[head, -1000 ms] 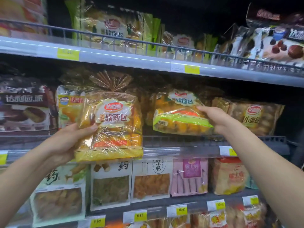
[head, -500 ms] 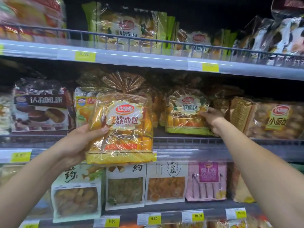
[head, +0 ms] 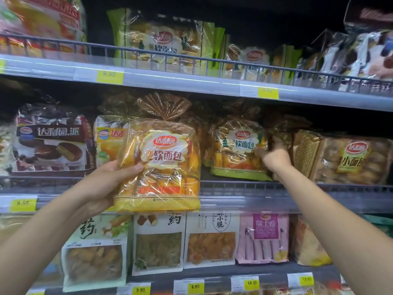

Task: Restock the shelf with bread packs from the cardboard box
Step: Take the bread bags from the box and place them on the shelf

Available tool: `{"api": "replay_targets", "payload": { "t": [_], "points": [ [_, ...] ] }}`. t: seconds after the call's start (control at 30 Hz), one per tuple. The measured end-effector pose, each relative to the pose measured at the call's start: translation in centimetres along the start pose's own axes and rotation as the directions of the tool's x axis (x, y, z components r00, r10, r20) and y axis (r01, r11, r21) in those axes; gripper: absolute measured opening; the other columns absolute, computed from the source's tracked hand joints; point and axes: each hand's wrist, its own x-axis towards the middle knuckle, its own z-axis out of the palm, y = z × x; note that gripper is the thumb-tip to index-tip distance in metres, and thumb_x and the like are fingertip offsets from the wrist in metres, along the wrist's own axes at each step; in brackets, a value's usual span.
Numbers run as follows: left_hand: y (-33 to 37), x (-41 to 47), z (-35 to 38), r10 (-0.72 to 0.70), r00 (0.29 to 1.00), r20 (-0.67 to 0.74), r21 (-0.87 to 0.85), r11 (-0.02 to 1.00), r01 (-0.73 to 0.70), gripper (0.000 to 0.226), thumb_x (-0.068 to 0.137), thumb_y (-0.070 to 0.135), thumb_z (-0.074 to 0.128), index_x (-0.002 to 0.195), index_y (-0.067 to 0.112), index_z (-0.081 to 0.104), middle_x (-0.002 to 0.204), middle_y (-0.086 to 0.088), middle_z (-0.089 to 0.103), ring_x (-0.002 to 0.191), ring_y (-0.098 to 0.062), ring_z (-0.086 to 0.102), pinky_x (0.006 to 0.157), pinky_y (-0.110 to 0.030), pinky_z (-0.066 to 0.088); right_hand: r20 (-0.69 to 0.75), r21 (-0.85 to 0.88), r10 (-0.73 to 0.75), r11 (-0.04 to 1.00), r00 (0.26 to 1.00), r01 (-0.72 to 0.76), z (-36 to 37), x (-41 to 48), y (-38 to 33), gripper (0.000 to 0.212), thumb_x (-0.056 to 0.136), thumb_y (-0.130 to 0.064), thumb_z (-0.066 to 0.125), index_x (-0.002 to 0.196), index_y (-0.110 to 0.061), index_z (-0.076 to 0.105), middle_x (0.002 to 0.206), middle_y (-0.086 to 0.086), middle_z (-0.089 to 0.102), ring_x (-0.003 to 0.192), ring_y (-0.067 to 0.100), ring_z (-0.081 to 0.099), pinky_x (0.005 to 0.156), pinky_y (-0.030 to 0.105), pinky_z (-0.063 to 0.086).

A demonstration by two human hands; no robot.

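My left hand (head: 104, 182) holds a yellow bread pack (head: 163, 165) upright in front of the middle shelf (head: 265, 188), thumb across its front. A second bread pack with a green bottom edge (head: 236, 152) stands on that shelf to the right. My right hand (head: 275, 156) grips its right side, wedged between it and a brown patterned pack (head: 306, 154). More yellow packs stand behind the one I hold. The cardboard box is not in view.
Dark chocolate-pie packs (head: 51, 139) fill the middle shelf's left end. The upper shelf (head: 170, 79) carries green-sided bread packs behind a wire rail. The lower shelf holds white snack bags (head: 157, 243) and a pink pack (head: 263, 237). Yellow price tags line the shelf edges.
My right hand has carried the green-edged pack back onto the middle shelf and stood it upright. The yellow pack in my left hand has barely moved. The view has shifted left.
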Motion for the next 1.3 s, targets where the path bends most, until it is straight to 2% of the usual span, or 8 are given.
{"api": "replay_targets", "payload": {
  "t": [0.17,0.43,0.57,0.8,0.9,1.03,1.17,1.3],
  "points": [
    [0.4,0.3,1.4,-0.020,1.000,0.012,-0.043,0.999,0.020,0.040,0.077,0.020,0.076,0.115,0.009,0.071,0.114,-0.016,0.075,0.121,-0.038,0.063,0.108,-0.058,0.046,-0.008,0.057,-0.414,0.909,0.910,0.414,-0.7,-6.7,-2.8,0.028,0.095,-0.015,0.063,0.124,-0.019,0.062,0.108,0.000,0.070,0.095,0.009,0.067,0.085,0.031,0.056],
    [0.4,2.7,3.1,-0.084,0.993,0.082,-0.065,0.994,0.089,0.068,0.042,0.040,0.103,0.102,0.017,0.081,0.121,-0.008,0.074,0.131,-0.034,0.055,0.117,-0.059,0.030,0.689,0.113,-0.072,0.994,0.722,-0.009,0.6,-12.0,-6.1,0.044,0.097,-0.060,0.051,0.129,-0.031,0.048,0.117,0.002,0.063,0.062,0.013,0.061,0.066,0.029,0.053],
    [2.1,2.6,5.2,-0.143,0.987,0.068,-0.099,0.984,0.149,0.047,0.080,0.024,0.082,0.121,0.006,0.067,0.114,-0.018,0.075,0.111,-0.038,0.070,0.098,-0.062,0.051,0.654,0.101,-0.067,0.995,0.754,0.001,1.3,-12.1,-5.9,0.044,0.092,-0.056,0.063,0.122,-0.025,0.054,0.121,0.008,0.066,0.067,0.011,0.053,0.057,0.025,0.043],
    [3.5,3.4,4.2,-0.077,0.996,0.034,-0.119,0.990,0.080,0.027,0.093,0.007,0.067,0.119,0.004,0.063,0.101,-0.013,0.078,0.085,-0.023,0.077,0.075,-0.036,0.062,0.598,0.305,-0.024,0.931,0.801,-0.200,2.4,-10.6,-6.7,0.031,0.094,-0.040,0.068,0.115,-0.017,0.068,0.116,0.015,0.073,0.095,0.024,0.062,0.062,0.025,0.042],
    [3.5,4.4,3.2,-0.028,1.000,-0.005,-0.018,0.999,0.028,0.030,0.090,0.003,0.068,0.119,0.004,0.062,0.115,-0.012,0.076,0.102,-0.022,0.074,0.091,-0.037,0.057,0.559,0.330,-0.027,0.924,0.829,-0.192,3.1,-9.9,-6.9,0.038,0.093,-0.038,0.070,0.126,-0.019,0.063,0.112,0.005,0.076,0.110,0.027,0.071,0.090,0.036,0.058],
    [3.7,4.6,3.9,0.062,0.995,-0.079,0.363,0.931,-0.029,0.029,0.093,0.020,0.070,0.120,0.018,0.060,0.116,0.000,0.069,0.103,-0.016,0.063,0.082,-0.031,0.051,0.455,0.291,-0.010,0.947,0.890,-0.138,3.5,-9.1,-7.1,0.048,0.094,-0.039,0.069,0.135,-0.020,0.053,0.114,0.001,0.072,0.105,0.021,0.070,0.092,0.038,0.056],
    [3.6,5.8,4.5,0.102,0.990,-0.094,0.434,0.899,-0.051,0.041,0.096,0.015,0.066,0.136,0.012,0.056,0.115,-0.003,0.066,0.092,-0.014,0.061,0.070,-0.026,0.049,0.405,0.218,-0.010,0.972,0.914,-0.086,5.1,-8.5,-7.4,0.054,0.094,-0.042,0.068,0.142,-0.027,0.048,0.130,0.001,0.062,0.118,0.025,0.060,0.105,0.047,0.050],
    [2.8,7.0,5.4,0.146,0.980,-0.133,0.456,0.887,-0.071,0.038,0.093,0.012,0.063,0.131,0.009,0.061,0.114,-0.004,0.069,0.103,-0.021,0.064,0.086,-0.034,0.056,0.337,0.182,-0.003,0.981,0.942,-0.062,6.7,-8.1,-7.3,0.054,0.096,-0.039,0.066,0.144,-0.028,0.047,0.133,0.002,0.060,0.118,0.029,0.060,0.103,0.050,0.052]
  ]
}}
